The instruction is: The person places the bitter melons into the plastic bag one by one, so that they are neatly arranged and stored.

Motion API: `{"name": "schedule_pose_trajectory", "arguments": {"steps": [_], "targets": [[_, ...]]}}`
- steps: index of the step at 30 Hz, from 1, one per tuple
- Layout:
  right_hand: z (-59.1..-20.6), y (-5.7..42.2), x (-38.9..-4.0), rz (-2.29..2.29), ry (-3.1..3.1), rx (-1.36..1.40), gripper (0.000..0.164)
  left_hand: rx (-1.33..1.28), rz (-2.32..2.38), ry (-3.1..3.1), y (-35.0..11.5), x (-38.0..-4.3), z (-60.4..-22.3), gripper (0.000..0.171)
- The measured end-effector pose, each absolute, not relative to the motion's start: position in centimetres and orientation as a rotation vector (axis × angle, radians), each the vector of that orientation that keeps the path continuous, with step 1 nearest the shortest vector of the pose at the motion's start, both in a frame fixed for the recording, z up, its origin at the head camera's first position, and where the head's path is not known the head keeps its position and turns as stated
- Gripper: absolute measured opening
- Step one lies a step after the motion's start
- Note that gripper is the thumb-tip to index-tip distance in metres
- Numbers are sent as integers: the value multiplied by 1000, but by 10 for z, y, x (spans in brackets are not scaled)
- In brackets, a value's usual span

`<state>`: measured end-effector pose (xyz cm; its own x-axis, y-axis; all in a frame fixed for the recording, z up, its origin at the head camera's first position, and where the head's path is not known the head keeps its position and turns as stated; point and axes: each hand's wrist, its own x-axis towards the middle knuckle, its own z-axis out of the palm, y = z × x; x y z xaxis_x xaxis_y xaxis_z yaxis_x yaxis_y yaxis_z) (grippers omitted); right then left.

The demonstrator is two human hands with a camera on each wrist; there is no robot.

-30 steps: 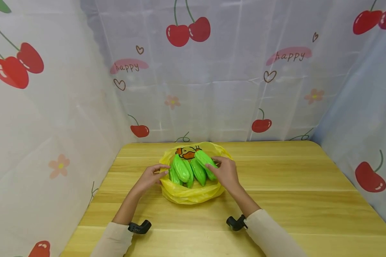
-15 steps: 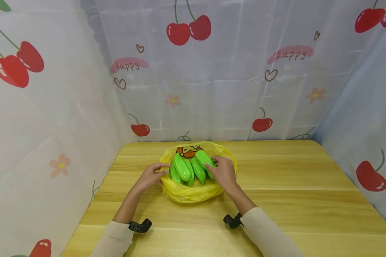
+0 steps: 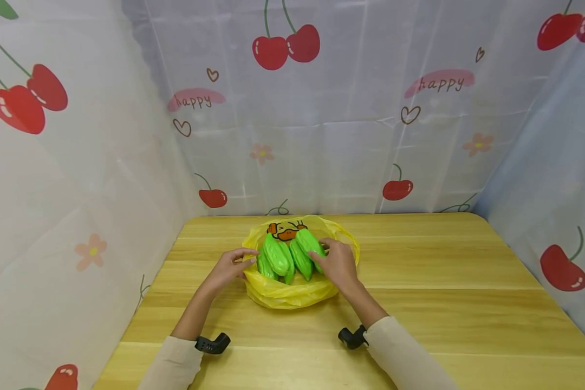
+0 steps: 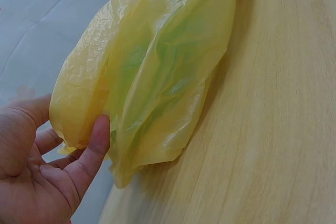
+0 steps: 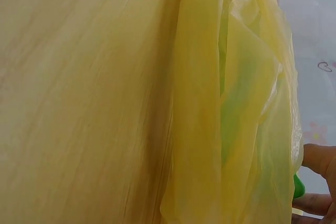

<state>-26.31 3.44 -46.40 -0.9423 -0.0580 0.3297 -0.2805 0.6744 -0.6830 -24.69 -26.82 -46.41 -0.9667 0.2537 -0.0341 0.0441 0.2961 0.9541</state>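
Observation:
A yellow plastic bag (image 3: 292,298) with a cartoon duck inside its back wall stands wide at the mouth on the wooden table. Several shiny green bitter melons (image 3: 276,254) lie together in it. My left hand (image 3: 228,268) pinches the bag's left rim; in the left wrist view its thumb (image 4: 100,136) presses on the yellow film. Over the right rim reaches my right hand (image 3: 338,264), gripping the rightmost bitter melon (image 3: 308,241), which leans on the others. The right wrist view shows mostly the bag's side (image 5: 202,103), with a green tip (image 5: 298,186) beside the fingers.
The wooden table (image 3: 434,298) extends to both sides and in front of the bag. A white curtain (image 3: 331,135) printed with cherries closes off the back and both sides. Black wrist cameras (image 3: 213,344) sit at both cuffs.
My right hand has shifted slightly left with the rightmost bitter melon in its grip. The bag's right rim now spreads out farther right behind that hand. My left hand stays put.

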Motion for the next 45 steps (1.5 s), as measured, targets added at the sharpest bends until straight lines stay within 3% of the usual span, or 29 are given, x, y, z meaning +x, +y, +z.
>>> {"name": "schedule_pose_trajectory", "arguments": {"steps": [16,45], "targets": [[-463,30,-268,1159,-2611,215,41,281,1723,2427,-277,-264,-492,34],[-458,7,-262,1267,-2554,268,41,288,1731,2426,-277,-262,-489,32]]}}
